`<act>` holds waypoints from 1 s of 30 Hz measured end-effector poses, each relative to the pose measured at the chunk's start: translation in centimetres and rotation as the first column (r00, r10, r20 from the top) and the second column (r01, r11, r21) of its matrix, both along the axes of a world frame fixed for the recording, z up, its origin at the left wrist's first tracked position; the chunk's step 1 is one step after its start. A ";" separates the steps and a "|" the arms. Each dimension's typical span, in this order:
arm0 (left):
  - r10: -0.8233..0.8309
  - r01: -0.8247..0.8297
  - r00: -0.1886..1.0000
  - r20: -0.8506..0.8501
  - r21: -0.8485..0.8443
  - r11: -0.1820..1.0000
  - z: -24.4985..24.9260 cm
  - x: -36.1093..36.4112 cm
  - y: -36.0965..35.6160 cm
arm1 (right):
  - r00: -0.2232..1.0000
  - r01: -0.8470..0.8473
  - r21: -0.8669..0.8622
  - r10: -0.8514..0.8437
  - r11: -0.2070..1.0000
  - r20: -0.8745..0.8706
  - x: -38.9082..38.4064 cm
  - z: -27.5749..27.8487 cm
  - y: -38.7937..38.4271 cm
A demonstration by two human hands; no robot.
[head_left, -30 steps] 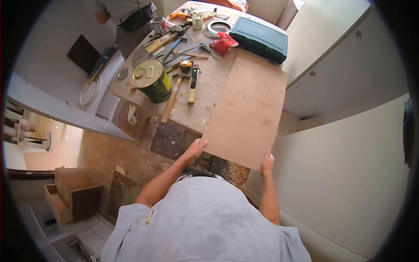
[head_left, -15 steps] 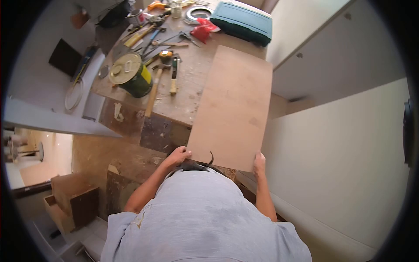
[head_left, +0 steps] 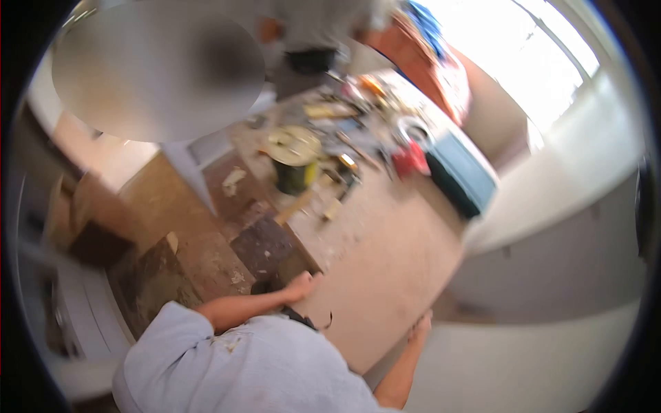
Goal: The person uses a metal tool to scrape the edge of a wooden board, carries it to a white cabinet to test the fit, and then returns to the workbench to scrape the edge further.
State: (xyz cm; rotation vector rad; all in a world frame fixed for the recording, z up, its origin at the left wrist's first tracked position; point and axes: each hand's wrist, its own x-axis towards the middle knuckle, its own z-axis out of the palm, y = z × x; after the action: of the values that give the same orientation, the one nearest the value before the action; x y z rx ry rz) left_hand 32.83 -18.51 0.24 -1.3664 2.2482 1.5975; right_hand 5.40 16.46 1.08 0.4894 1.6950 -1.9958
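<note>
The person in the grey shirt (head_left: 241,365) is leaning toward the surface (head_left: 323,241) and gripping a thin, light brown board (head_left: 392,275) at its near end. The left hand (head_left: 301,287) is holding the board's left edge, its fingers closing in a pinch near the corner of the surface. The right hand (head_left: 420,326) is resting against the opposite edge, its fingers curling onto the board there, though blur is hiding just how they are bending. The board is lying along the right part of the surface, with its near end reaching out past it toward the person's body.

A teal toolbox (head_left: 463,173) is sitting beyond the board, near its far end, and a red bag (head_left: 410,160) is lying just beside the box. Behind the bag a pale ring (head_left: 414,131) is showing. Left of the board, a green can (head_left: 296,158) with a yellowish lid is standing upright, a wooden handle (head_left: 294,208) is pointing toward the surface's near edge, and a yellow tape measure (head_left: 348,162) is lying to the can's right. More tools are crowding the surface farther back, too smeared to name.

Another person (head_left: 317,27) is standing beyond the surface, and orange and blue cloth (head_left: 430,62) is bunching behind its far end.
</note>
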 end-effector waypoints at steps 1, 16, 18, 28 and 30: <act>0.079 -0.080 0.997 -0.016 -0.040 0.996 -0.5 -0.4 0.9 | 0.999 -0.031 0.014 0.032 0.999 -0.032 -2.0 -1.6 0.3; 0.095 -0.106 0.991 -0.096 -0.119 0.987 0.4 0.9 3.2 | 0.944 0.050 0.459 0.108 0.887 -0.311 -1.1 -0.5 -3.6; 0.026 -0.062 0.977 -0.210 -0.167 0.984 -0.6 1.9 2.7 | 0.914 0.066 0.458 0.131 0.887 -0.384 -0.1 1.2 -5.0; -0.164 -0.072 0.736 -0.657 -0.317 0.946 11.7 8.5 1.1 | 0.543 0.134 0.329 0.208 0.935 -0.813 4.0 14.8 -11.0; -0.215 -0.035 0.715 -0.665 -0.342 0.939 15.4 10.3 -0.4 | 0.460 0.135 0.282 0.192 0.950 -0.867 5.7 17.8 -12.7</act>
State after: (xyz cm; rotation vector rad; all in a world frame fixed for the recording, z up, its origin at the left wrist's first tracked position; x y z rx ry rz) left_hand 43.11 -18.89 15.63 -0.7001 3.0694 2.0115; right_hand 11.05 3.77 18.89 -0.6956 2.6223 -2.0804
